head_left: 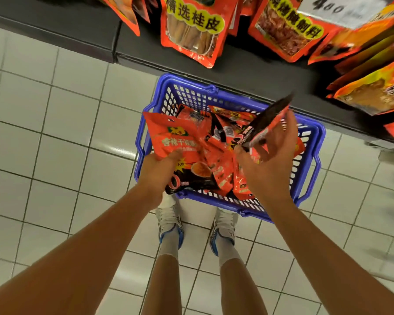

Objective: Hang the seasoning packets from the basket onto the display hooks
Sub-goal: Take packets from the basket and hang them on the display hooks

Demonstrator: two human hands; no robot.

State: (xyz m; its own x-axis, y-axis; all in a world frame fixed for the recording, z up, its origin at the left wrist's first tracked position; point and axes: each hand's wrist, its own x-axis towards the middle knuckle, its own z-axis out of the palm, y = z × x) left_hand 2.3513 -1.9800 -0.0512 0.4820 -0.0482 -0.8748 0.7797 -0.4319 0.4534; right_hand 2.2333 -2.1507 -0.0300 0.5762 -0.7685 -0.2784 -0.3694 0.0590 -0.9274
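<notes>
I see left hand (162, 165) gripping a flat packet (173, 142) over the basket (309, 137), right hand (268, 162) pinching a second packet (267, 126) edge-up above it

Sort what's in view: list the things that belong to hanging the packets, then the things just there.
Job:
left hand holding a large red packet
right hand holding a dark-backed packet
blue basket of packets
hanging packets overhead

Just there:
tiled floor
white shoes
price card

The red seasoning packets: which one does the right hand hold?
The red-and-black packet raised over the blue plastic basket, pinched by the right hand. The left hand grips a larger orange-red packet.
</notes>
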